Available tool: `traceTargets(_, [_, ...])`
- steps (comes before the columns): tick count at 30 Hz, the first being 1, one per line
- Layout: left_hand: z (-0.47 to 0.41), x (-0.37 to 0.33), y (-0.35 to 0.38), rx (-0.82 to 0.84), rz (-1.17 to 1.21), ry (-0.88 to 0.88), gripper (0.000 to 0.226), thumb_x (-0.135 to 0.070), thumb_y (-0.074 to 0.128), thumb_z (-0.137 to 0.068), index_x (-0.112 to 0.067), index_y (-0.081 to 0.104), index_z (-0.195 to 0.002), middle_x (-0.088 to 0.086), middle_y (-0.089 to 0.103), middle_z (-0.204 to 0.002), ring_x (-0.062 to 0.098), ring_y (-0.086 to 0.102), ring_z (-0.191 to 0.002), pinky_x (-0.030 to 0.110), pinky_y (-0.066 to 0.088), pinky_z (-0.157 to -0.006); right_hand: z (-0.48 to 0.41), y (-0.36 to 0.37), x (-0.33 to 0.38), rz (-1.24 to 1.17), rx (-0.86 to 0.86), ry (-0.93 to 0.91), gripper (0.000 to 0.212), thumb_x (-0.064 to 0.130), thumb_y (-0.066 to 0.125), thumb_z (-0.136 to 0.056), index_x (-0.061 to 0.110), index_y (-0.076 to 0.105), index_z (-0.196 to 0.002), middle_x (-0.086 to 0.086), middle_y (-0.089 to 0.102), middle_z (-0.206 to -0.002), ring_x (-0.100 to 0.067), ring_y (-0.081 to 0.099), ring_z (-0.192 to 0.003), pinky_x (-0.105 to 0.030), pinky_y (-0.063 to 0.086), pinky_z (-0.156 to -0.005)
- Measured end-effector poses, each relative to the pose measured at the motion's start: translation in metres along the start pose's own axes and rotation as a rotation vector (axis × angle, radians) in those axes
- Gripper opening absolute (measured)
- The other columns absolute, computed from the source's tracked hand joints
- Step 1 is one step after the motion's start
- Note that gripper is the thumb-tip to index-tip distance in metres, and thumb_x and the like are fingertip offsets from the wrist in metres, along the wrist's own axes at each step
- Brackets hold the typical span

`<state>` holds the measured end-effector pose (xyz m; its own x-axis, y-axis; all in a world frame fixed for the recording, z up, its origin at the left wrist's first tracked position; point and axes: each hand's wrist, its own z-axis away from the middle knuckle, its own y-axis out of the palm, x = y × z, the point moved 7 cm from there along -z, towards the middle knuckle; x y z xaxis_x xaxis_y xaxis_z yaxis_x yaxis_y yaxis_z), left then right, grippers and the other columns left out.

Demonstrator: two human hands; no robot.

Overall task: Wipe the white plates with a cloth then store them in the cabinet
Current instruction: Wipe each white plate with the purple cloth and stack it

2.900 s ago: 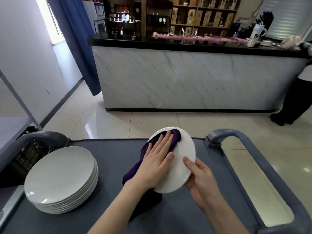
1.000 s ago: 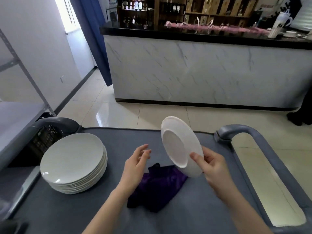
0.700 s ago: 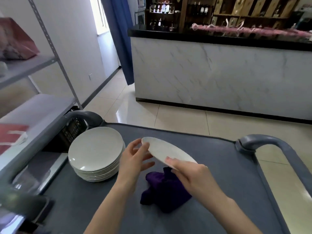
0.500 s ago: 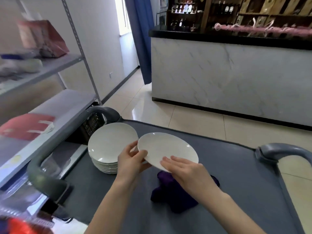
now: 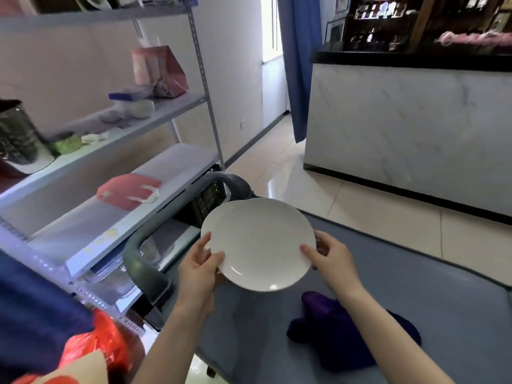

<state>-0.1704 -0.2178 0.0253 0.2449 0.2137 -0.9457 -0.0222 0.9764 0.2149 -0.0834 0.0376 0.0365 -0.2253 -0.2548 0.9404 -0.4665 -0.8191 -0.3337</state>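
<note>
A white plate [image 5: 259, 242] is held face up above the left end of the grey cart [image 5: 443, 314]. My left hand [image 5: 198, 268] grips its left rim, thumb on top. My right hand [image 5: 333, 257] grips its right rim the same way. The purple cloth [image 5: 340, 331] lies crumpled on the cart top below my right forearm. The stack of plates is hidden behind the held plate.
A grey metal shelf rack [image 5: 116, 173] stands to the left, with a red bag [image 5: 126, 191] on its lower shelf and boxes above. The cart handle [image 5: 144, 261] curves between the rack and the cart. A marble counter [image 5: 410, 128] stands across the tiled floor.
The cloth was dropped on the cart. The plate was turned face up and taken in both hands. My view has swung left toward the shelf rack, and the plate has moved that way.
</note>
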Motion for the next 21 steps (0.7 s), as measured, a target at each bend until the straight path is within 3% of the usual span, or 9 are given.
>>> traceTargets(2, [-0.009,-0.004,-0.009,-0.013,-0.028,0.019,0.047,0.008,0.052,-0.094,-0.018,0.055,-0.133,-0.006,0.074,-0.102,0.013,0.069,-0.086,0.034,0.059,-0.069,-0.005,0.016,0.000,-0.040,-0.005,0.008,0.028,0.015,0.067,-0.091,0.042,0.065,-0.087,0.000,0.074,-0.094,-0.024,0.068,-0.089,-0.046,0.057,-0.077])
traceTargets(4, [-0.023,-0.006,-0.017,-0.022,-0.110,0.060,0.047,0.006,0.052,-0.094,-0.021,0.055,-0.132,-0.003,0.073,-0.111,0.011,0.069,-0.088,0.034,0.059,-0.070,-0.012,0.030,-0.002,-0.034,-0.020,0.025,0.022,0.015,0.066,-0.091,0.037,0.069,-0.089,0.000,0.073,-0.095,-0.022,0.067,-0.090,-0.046,0.058,-0.080])
traceTargets(7, [-0.046,-0.007,-0.026,-0.039,-0.280,0.131,0.049,0.002,0.053,-0.093,-0.022,0.052,-0.136,0.003,0.069,-0.121,0.019,0.066,-0.107,0.048,0.054,-0.094,-0.025,0.051,-0.002,-0.016,-0.040,0.050,0.015,0.016,0.065,-0.090,0.025,0.074,-0.096,-0.001,0.072,-0.093,-0.021,0.065,-0.087,-0.045,0.057,-0.080])
traceTargets(10, [-0.073,-0.006,-0.031,-0.006,-0.383,0.145,0.051,-0.005,0.054,-0.093,-0.026,0.051,-0.139,-0.005,0.068,-0.122,0.011,0.064,-0.111,0.046,0.049,-0.102,-0.041,0.070,-0.003,0.036,-0.074,0.074,0.012,0.017,0.065,-0.090,0.016,0.075,-0.096,-0.008,0.070,-0.093,-0.027,0.063,-0.085,-0.044,0.054,-0.079])
traceTargets(13, [-0.104,0.001,-0.035,0.049,-0.501,0.146,0.052,-0.013,0.052,-0.094,-0.032,0.047,-0.142,-0.013,0.062,-0.128,0.006,0.059,-0.116,0.041,0.046,-0.105,-0.057,0.088,-0.008,0.105,-0.122,0.099,0.011,0.019,0.065,-0.090,0.016,0.074,-0.096,-0.004,0.062,-0.091,-0.025,0.059,-0.088,-0.034,0.047,-0.073])
traceTargets(16, [-0.129,0.010,-0.038,0.058,-0.668,0.183,0.048,-0.018,0.049,-0.096,-0.033,0.045,-0.141,-0.011,0.056,-0.133,0.009,0.054,-0.113,0.032,0.041,-0.094,-0.071,0.105,-0.013,0.106,-0.204,0.136,0.016,0.017,0.067,-0.089,0.017,0.073,-0.104,0.003,0.051,-0.093,-0.023,0.055,-0.096,-0.026,0.038,-0.076])
traceTargets(18, [-0.138,0.021,-0.040,0.068,-0.752,0.170,0.050,-0.021,0.046,-0.099,-0.030,0.038,-0.148,-0.008,0.044,-0.148,0.013,0.047,-0.129,0.030,0.036,-0.103,-0.074,0.114,-0.018,0.061,-0.271,0.158,0.029,0.015,0.067,-0.090,0.018,0.070,-0.119,0.010,0.047,-0.098,-0.018,0.053,-0.101,-0.022,0.036,-0.084])
traceTargets(21, [-0.147,0.030,-0.038,0.115,-0.773,0.173,0.054,-0.022,0.045,-0.102,-0.025,0.029,-0.154,-0.004,0.028,-0.160,0.017,0.032,-0.145,0.035,0.027,-0.118,-0.076,0.122,-0.025,0.026,-0.342,0.168,0.033,0.014,0.065,-0.092,0.019,0.066,-0.124,0.018,0.045,-0.103,-0.008,0.051,-0.099,-0.016,0.036,-0.080])
